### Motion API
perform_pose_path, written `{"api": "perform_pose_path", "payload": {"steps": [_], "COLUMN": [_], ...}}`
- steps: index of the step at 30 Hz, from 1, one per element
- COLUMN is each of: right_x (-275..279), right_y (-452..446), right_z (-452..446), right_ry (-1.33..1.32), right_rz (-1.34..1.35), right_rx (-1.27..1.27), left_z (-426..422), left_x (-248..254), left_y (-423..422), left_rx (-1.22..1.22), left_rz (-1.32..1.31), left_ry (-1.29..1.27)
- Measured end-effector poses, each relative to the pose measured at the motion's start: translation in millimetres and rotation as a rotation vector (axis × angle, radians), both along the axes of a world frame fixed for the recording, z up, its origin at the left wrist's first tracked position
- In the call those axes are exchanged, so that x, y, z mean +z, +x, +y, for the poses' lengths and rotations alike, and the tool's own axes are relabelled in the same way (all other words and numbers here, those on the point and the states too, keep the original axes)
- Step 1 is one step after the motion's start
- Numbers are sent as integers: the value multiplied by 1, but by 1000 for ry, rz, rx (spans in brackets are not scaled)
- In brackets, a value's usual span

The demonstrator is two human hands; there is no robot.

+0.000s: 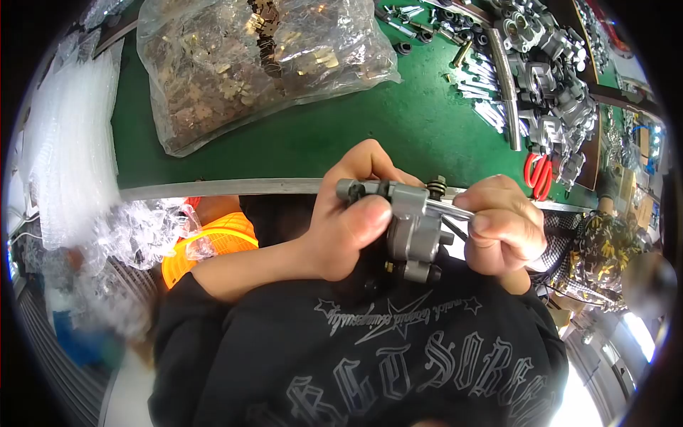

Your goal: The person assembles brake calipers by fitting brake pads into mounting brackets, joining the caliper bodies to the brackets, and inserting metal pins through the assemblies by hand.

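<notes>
My left hand (352, 220) is closed around a grey metal brake caliper (415, 231), with the thumb pressed on its near side. The caliper is held in front of my chest, just off the table's near edge. My right hand (504, 226) pinches a thin metal pin (455, 211) between thumb and fingers. The pin points left into the caliper's right side; how deep it sits cannot be seen. A dark ribbed rubber boot (436, 186) shows at the caliper's upper right.
A clear plastic bag (213, 78) of brass-coloured clips lies on the green table (356, 128). Several calipers (548, 78) are heaped at the right, beside loose pins (484, 85), a metal bar (506, 92) and red-handled pliers (538, 174). An orange basket (210, 238) stands below left; another person's patterned sleeve (605, 249) is at right.
</notes>
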State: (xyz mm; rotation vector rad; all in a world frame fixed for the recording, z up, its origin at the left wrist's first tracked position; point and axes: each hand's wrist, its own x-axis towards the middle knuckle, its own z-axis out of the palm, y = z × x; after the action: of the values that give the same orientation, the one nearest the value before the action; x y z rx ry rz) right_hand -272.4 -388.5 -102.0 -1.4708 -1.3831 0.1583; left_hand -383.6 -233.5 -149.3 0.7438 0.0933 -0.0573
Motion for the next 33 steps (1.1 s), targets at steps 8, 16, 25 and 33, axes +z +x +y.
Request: {"api": "perform_pose_path", "payload": {"steps": [8,16,25,33], "right_x": [38,21,27,17], "right_y": [-16,-5,-13,-19], "right_z": [16,10,4,-6], "right_ry": [-157,-137,-126,-145], "right_rz": [-456,-53,117,136], "right_rx": [-192,-61,-148,-202], "left_z": [-2,-1,-8,-5], "left_x": [-3,-2,-4,-3], "left_y": [-1,1,-1,-1], "left_rx": [15,-29,-14,-54], "left_rz": [-10,-51,-103,-2], "left_ry": [-13,9,-244,-148]}}
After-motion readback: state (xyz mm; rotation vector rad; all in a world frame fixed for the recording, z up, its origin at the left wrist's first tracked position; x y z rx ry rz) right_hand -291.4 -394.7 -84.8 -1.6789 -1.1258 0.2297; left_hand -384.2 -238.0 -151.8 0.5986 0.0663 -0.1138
